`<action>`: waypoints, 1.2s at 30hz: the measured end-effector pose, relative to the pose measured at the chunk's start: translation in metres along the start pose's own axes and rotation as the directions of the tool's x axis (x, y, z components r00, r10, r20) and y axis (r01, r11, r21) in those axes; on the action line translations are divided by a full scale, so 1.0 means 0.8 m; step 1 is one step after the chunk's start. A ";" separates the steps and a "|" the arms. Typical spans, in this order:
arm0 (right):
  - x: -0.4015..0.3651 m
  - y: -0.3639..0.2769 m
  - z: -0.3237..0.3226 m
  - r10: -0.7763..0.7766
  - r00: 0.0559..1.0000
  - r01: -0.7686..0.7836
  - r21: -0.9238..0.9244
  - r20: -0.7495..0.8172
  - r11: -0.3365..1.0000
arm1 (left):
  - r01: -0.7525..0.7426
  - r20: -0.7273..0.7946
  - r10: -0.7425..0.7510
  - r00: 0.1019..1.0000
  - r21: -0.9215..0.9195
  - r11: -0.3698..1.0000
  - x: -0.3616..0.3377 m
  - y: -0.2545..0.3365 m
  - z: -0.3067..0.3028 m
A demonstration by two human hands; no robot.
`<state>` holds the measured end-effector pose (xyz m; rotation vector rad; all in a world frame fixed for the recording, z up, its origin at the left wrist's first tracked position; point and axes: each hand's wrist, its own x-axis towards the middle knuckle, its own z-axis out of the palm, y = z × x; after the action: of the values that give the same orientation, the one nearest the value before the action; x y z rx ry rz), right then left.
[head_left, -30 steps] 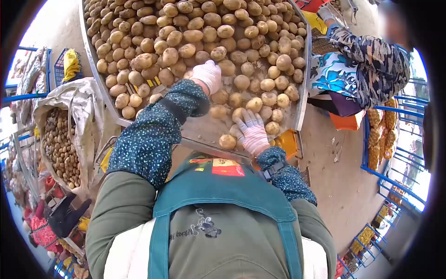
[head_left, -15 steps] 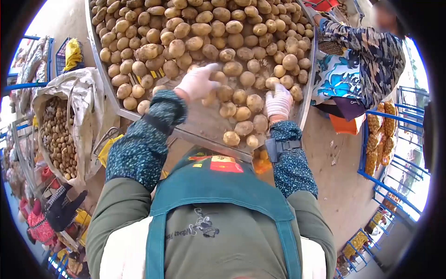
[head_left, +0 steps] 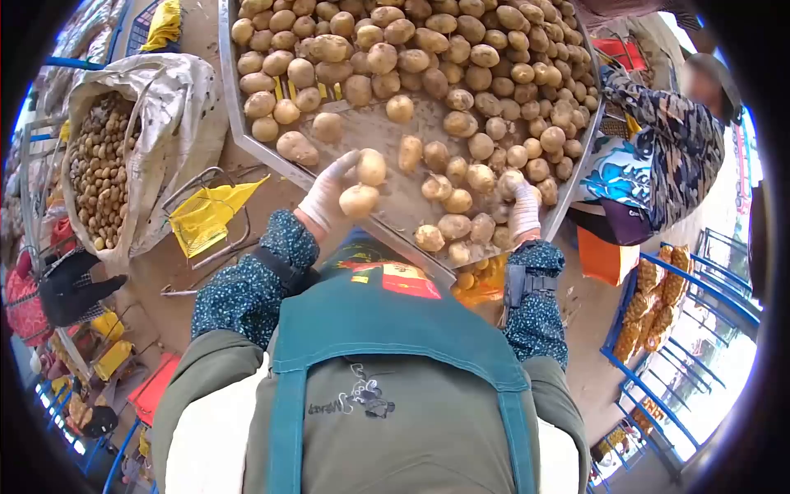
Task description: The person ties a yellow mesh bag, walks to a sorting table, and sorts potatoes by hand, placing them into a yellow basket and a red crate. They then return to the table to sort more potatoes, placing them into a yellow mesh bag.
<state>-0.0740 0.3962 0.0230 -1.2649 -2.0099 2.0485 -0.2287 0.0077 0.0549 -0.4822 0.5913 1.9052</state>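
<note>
My left hand [head_left: 326,199], in a pale glove, is at the near edge of the metal sorting table [head_left: 233,99]. Its fingers curl around two potatoes, an upper one [head_left: 371,167] and a lower one [head_left: 359,202]. On the right of the table, my gloved right hand [head_left: 524,212] closes its fingertips on a potato [head_left: 510,182]. Loose potatoes [head_left: 457,201] lie between the hands, and a large heap [head_left: 494,49] covers the far side. A single potato [head_left: 297,148] rests by the near left rim.
To the left stands a white sack [head_left: 177,107] full of small potatoes, with a yellow bag on a metal frame [head_left: 210,218] beside it. Another person in a camouflage sleeve [head_left: 666,123] is at the table's right side. An orange bag [head_left: 485,281] hangs below the front corner.
My left hand has drawn back from the potatoes to the near rim, now with two potatoes in it. My right hand remains among the potatoes on the right. The view has shifted leftward.
</note>
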 end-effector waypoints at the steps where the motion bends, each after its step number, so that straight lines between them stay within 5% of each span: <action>1: -0.012 0.004 0.007 0.189 0.960 -0.272 0.526 0.208 0.806 | 0.016 0.010 -0.016 1.000 0.009 1.000 -0.004 -0.004 0.004; 3: -0.069 -0.044 0.066 -0.032 0.909 -0.340 0.785 0.415 0.517 | 0.032 0.024 -0.032 0.999 -0.003 0.999 -0.002 -0.013 0.006; 5: -0.091 -0.069 0.099 -0.012 0.879 -0.415 0.776 0.477 0.474 | 0.026 0.017 -0.026 1.000 -0.013 1.000 -0.006 -0.016 0.009; 9: -0.112 -0.083 0.171 -0.172 0.853 -0.213 0.631 0.492 0.746 | 0.070 0.340 -0.059 0.939 -0.022 0.997 -0.013 -0.015 0.028; 12: -0.136 -0.087 0.213 -0.389 0.818 0.258 0.336 0.423 0.906 | 0.093 0.284 -0.064 0.957 -0.093 0.991 -0.018 -0.020 0.012; 21: -0.173 -0.078 0.289 -0.342 0.742 0.231 0.259 0.577 0.938 | 0.007 0.291 0.071 0.954 -0.261 0.965 -0.066 -0.013 -0.038; 23: -0.165 -0.077 0.293 -0.190 0.803 0.075 0.220 0.565 0.973 | -0.052 0.249 0.113 0.962 -0.239 0.969 -0.075 -0.015 -0.043; 27: -0.177 -0.098 0.324 -0.145 0.799 0.181 -0.005 0.584 0.983 | -0.088 0.215 0.151 0.965 -0.279 0.956 -0.089 -0.015 -0.072; 29: -0.179 -0.097 0.340 -0.174 0.774 0.221 -0.002 0.609 0.975 | -0.139 0.144 0.166 0.976 -0.177 0.974 -0.112 -0.013 -0.071; 34: -0.193 -0.099 0.373 -0.257 0.770 0.272 0.063 0.584 0.960 | -0.135 0.241 0.250 0.938 -0.411 0.901 -0.139 -0.028 -0.106; 36: -0.178 -0.092 0.359 -0.278 0.791 0.282 0.079 0.544 0.956 | -0.279 0.205 0.394 0.896 -0.429 0.859 -0.160 -0.024 -0.121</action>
<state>-0.1678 0.0954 0.1172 -0.3305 -2.2251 2.4336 -0.1560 -0.1364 0.0479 -0.3526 0.0981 2.4002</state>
